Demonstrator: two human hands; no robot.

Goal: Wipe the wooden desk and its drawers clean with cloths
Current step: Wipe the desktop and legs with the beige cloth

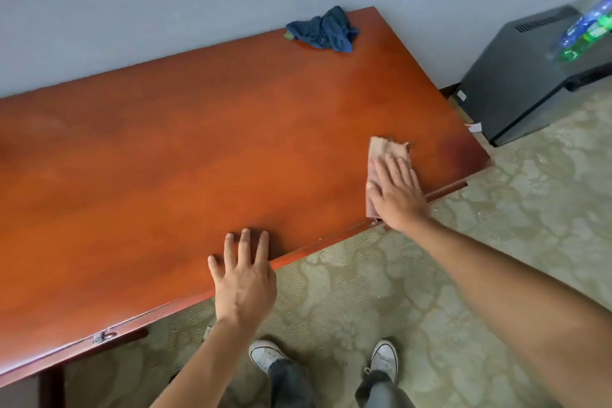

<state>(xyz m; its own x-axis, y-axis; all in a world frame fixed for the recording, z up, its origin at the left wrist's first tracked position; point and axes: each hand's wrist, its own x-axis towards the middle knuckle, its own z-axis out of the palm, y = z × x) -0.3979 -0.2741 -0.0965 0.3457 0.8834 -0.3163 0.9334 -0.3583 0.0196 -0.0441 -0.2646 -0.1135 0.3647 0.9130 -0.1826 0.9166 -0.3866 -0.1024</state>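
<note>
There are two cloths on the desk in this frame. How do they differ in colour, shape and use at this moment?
The pink cloth is pale and spread flat; the blue cloth is dark and crumpled in a heap. The right hand presses flat on the pink cloth near the desk's front edge; no hand touches the blue cloth, which lies at the back edge by the wall. The left hand rests on bare wood. Both cloths lie on the desk's right part.

Two cloths are lying on one wooden desk [165,159]: a pink cloth [385,151] and a blue cloth [326,30]. Two hands are touching it, the left hand [245,285] and the right hand [397,195].
</note>
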